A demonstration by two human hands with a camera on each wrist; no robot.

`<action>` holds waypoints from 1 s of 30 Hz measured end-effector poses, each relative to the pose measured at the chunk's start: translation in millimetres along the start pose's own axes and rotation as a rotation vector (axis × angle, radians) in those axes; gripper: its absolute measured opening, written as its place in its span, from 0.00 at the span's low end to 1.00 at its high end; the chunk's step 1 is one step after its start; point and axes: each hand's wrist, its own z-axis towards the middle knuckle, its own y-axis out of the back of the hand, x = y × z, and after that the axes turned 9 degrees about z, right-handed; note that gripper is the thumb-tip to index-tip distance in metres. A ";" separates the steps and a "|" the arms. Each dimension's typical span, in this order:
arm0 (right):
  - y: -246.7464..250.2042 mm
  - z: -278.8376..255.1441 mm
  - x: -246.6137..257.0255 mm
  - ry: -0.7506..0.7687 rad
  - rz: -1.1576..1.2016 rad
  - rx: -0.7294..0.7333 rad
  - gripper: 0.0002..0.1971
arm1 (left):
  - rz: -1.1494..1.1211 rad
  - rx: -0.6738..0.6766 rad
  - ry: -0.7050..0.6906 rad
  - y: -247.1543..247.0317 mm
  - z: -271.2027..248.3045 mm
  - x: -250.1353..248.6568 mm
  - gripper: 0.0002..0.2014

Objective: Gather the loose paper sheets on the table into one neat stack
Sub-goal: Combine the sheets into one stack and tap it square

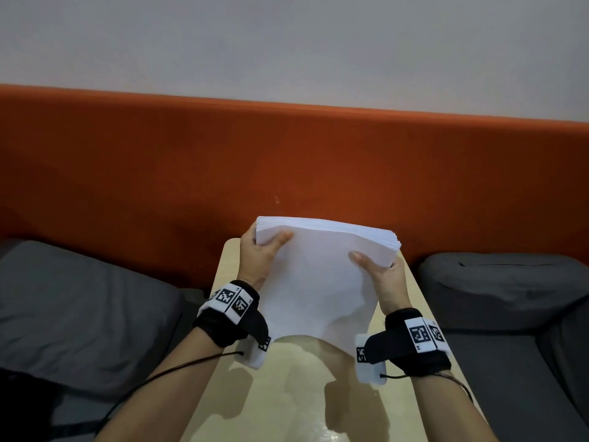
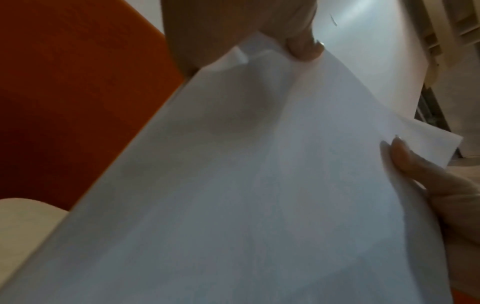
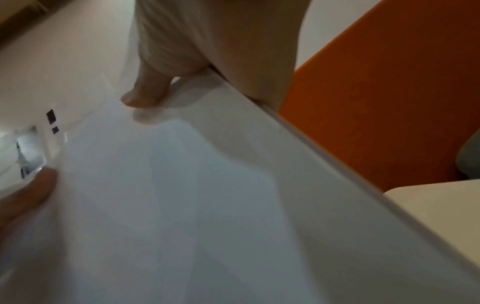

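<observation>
A thick stack of white paper sheets (image 1: 322, 275) is held in the air above the beige table (image 1: 287, 393), tilted with its far edge raised and its near edge sagging. My left hand (image 1: 259, 252) grips the stack's left side, thumb on top. My right hand (image 1: 381, 272) grips the right side, thumb on top too. In the left wrist view the paper (image 2: 246, 195) fills the frame, with my left hand (image 2: 241, 35) at its top corner and the right thumb at the right edge. The right wrist view shows the paper (image 3: 194, 205) under my right hand (image 3: 187, 67).
An orange padded panel (image 1: 287, 161) stands just behind the table, with a pale wall above it. Dark grey cushions lie left (image 1: 79, 314) and right (image 1: 503, 291) of the narrow table. Black cables trail from my wristbands over the table's near part.
</observation>
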 end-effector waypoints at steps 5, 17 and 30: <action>-12.4 7.4 25.4 0.098 -0.003 -0.021 0.09 | -0.012 -0.035 -0.124 -2.0 7.7 -33.1 0.10; -4.9 5.1 -1.6 -0.008 -0.101 0.039 0.14 | 0.028 0.089 -0.041 15.3 10.7 4.1 0.25; -8.2 12.5 3.5 -0.026 -0.023 0.033 0.30 | -0.051 0.113 0.032 10.9 16.7 10.1 0.35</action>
